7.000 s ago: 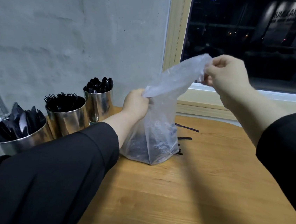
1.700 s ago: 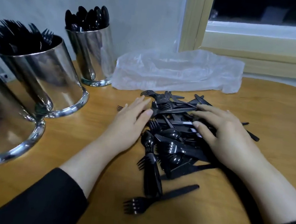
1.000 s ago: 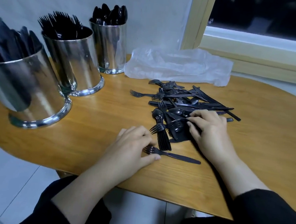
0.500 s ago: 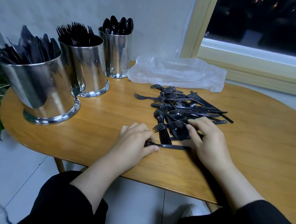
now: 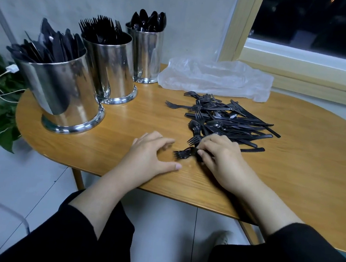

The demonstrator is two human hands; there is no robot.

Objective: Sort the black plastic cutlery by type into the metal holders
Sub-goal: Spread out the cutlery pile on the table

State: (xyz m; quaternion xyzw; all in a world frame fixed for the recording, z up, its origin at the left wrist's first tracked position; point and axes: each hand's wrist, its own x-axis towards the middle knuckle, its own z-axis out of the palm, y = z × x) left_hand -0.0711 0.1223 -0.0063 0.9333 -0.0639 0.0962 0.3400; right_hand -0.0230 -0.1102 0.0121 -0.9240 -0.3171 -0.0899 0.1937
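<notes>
Head view: my right hand [image 5: 221,157] pinched a black fork [image 5: 183,153] at the near edge of the cutlery pile [image 5: 226,121] on the wooden table [image 5: 125,130]. My left hand [image 5: 149,156] rested loosely spread beside it, holding nothing. The three metal holders [image 5: 110,68] stood well to the left.

Dim, cool indoor light falls from above; the window [image 5: 320,24] is black. The metal holders [image 5: 65,89] carry bright streaky reflections, and the table [image 5: 304,170] has a soft sheen. Faint shadows sit under the hands. Wide-angle bending curves the edges. The fork [image 5: 181,153] is slightly blurred.
</notes>
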